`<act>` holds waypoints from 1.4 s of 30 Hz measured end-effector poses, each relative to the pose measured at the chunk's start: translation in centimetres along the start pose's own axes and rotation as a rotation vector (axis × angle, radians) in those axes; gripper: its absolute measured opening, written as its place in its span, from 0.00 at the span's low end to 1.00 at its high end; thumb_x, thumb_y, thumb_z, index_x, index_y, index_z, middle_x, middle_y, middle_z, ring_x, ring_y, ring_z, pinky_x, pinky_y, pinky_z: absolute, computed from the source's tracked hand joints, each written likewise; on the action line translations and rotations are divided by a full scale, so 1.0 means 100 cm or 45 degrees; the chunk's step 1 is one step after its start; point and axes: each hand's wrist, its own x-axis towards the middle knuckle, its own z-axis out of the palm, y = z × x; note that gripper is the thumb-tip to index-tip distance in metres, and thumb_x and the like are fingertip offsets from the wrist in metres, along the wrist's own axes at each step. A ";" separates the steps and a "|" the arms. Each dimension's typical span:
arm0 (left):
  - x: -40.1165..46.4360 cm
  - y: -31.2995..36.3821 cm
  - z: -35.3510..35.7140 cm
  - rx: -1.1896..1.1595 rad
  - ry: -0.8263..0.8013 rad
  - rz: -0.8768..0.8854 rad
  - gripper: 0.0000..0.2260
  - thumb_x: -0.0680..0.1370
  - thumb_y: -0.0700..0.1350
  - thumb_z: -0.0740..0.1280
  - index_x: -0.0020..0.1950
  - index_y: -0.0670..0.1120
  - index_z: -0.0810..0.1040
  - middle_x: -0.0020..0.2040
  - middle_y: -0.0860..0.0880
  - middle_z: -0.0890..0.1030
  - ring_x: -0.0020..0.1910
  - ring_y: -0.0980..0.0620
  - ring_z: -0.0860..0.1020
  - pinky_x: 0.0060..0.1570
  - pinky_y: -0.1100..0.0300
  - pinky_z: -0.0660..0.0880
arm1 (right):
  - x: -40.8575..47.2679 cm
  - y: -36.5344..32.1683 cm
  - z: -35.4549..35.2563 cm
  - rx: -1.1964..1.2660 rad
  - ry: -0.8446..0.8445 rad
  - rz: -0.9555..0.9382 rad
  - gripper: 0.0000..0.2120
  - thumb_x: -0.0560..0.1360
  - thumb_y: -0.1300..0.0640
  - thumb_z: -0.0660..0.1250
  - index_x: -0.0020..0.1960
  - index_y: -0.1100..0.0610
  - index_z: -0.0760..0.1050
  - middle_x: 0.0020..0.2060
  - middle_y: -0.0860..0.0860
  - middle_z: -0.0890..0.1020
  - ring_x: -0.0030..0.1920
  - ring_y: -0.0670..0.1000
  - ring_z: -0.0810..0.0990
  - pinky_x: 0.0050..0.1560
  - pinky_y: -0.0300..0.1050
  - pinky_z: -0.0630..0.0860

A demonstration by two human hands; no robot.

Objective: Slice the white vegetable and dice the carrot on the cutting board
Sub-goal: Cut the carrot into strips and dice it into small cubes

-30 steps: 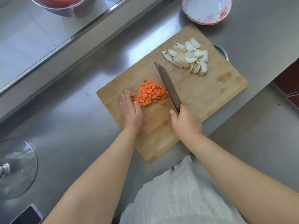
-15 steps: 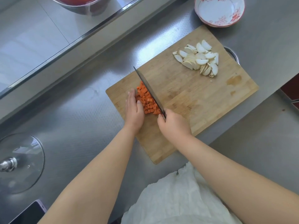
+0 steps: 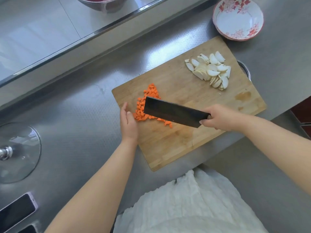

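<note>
A wooden cutting board [image 3: 193, 132] lies at an angle on the steel table [image 3: 75, 123]. The right hand [image 3: 218, 117] is closed around the handle of a wide dark cleaver [image 3: 175, 113], and the flat side of the blade faces the camera; the blade stands over the near part of the diced carrot [image 3: 144, 106] and hides some of the cubes. Whether its edge touches the board I cannot tell. The carrot cubes make an orange heap near the left end of the board, with a few single cubes scattered toward the near side. The left hand [image 3: 128, 121] is open and holds nothing; it stands on its edge on the board, the fingers together, with the palm just beside the left side of the carrot heap. The white vegetable slices [image 3: 210, 69] lie in a loose pile at the far right part of the board, well apart from the carrot. Beyond the board stands a white bowl with red flowers [image 3: 238, 17]. At the left edge of the table there is a glass lid [image 3: 18, 152] with a metal knob, and nearer to the person a phone [image 3: 16, 211]. A white garment [image 3: 188, 206] of the person shows at the bottom.
</note>
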 end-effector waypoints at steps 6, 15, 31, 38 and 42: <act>0.013 0.005 -0.010 -0.159 0.024 -0.100 0.18 0.84 0.40 0.47 0.71 0.44 0.67 0.68 0.50 0.69 0.70 0.56 0.66 0.71 0.55 0.64 | 0.023 -0.003 -0.011 -0.541 -0.211 -0.180 0.05 0.77 0.50 0.64 0.47 0.50 0.75 0.35 0.48 0.78 0.34 0.47 0.74 0.32 0.42 0.68; 0.017 0.011 -0.006 -0.192 0.058 -0.137 0.17 0.84 0.42 0.47 0.69 0.45 0.68 0.69 0.49 0.70 0.69 0.55 0.68 0.66 0.62 0.67 | 0.078 -0.027 -0.043 -0.537 -0.186 -0.292 0.10 0.77 0.52 0.64 0.55 0.54 0.77 0.34 0.48 0.77 0.33 0.48 0.75 0.32 0.43 0.68; 0.004 0.008 0.006 0.244 0.017 -0.089 0.18 0.84 0.47 0.51 0.73 0.46 0.64 0.72 0.50 0.66 0.70 0.55 0.64 0.68 0.61 0.59 | 0.029 0.064 0.000 -1.080 0.141 -0.837 0.29 0.81 0.40 0.44 0.77 0.53 0.56 0.56 0.49 0.74 0.50 0.49 0.76 0.44 0.41 0.70; -0.011 0.010 0.024 0.402 0.116 -0.049 0.21 0.84 0.49 0.53 0.76 0.46 0.60 0.75 0.48 0.62 0.73 0.51 0.61 0.72 0.55 0.58 | 0.044 0.090 0.052 -0.959 0.492 -1.164 0.29 0.71 0.50 0.73 0.66 0.64 0.72 0.38 0.55 0.76 0.35 0.53 0.75 0.33 0.45 0.74; -0.024 0.009 0.030 0.457 0.182 -0.034 0.19 0.83 0.50 0.53 0.74 0.46 0.63 0.72 0.48 0.67 0.70 0.52 0.65 0.67 0.56 0.62 | 0.049 0.090 0.063 -0.952 0.558 -1.206 0.33 0.65 0.55 0.79 0.65 0.66 0.72 0.38 0.55 0.74 0.35 0.54 0.74 0.32 0.46 0.74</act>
